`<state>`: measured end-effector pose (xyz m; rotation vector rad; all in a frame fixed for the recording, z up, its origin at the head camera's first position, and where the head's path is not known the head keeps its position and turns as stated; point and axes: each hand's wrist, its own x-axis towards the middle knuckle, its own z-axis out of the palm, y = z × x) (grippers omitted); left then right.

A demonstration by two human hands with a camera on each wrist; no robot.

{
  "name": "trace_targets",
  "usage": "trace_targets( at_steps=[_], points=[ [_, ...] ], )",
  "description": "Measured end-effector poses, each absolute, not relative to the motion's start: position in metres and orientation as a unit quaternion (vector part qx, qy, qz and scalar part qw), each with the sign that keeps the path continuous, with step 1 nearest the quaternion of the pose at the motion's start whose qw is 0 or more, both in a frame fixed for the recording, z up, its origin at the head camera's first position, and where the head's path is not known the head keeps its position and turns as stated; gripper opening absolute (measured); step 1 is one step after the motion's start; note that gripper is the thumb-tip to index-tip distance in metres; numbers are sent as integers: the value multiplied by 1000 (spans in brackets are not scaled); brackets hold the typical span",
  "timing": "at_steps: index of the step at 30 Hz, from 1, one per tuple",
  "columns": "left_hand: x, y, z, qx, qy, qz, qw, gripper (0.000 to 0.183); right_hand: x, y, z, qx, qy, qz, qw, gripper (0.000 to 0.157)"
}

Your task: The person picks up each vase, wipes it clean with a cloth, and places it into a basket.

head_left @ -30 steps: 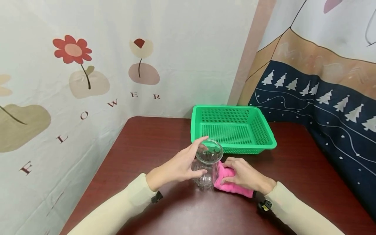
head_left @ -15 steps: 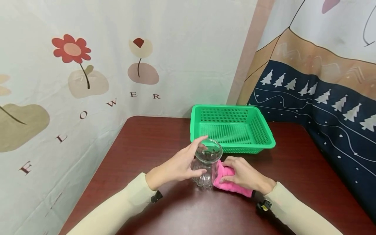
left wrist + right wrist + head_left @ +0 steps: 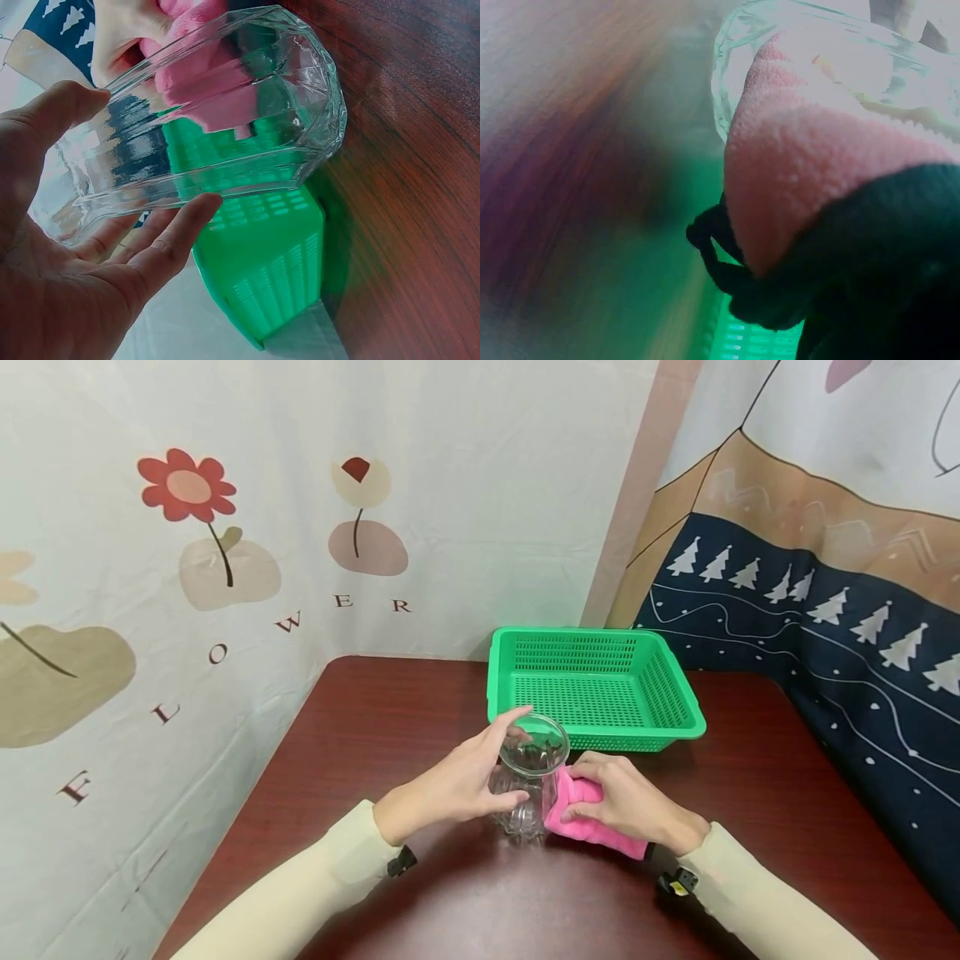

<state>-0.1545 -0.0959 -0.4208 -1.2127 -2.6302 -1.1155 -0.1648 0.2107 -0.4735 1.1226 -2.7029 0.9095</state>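
Shifting slightly away from me since a second ago, my right hand is pinching a bunched pink cloth beside the glass jar, which is standing within my left hand's wide curl of thumb and fingers. Hard rubbing could be sliding or tipping it, my hold giving little squeeze. Cloth is hiding some right fingertips; blur is obscuring contact.

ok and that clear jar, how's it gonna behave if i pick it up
The clear jar looks like glass, given its transparent, glinting facets, so it is probably stiff and could chip or crack if knocked. Those smooth sides may slip a little against the bare left hand. It stands upright, so a push up high might tip it.
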Motion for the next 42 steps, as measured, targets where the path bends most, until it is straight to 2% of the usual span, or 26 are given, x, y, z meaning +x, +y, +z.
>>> trace_targets(
  at_steps=[14, 27, 42],
  points=[
    [-154, -96, -420, -385, -850, -360, 12, 114, -165, 211, -463, 370, -871, 317, 58, 40],
    [-156, -97, -421, -390, -850, -353, 24, 112, -166, 209, -450, 367, -850, 357, 125, 46],
    [-155, -97, -419, -391, -852, -346, 27, 115, -170, 209, -454, 375, -802, 440, 150, 51]
  ],
)
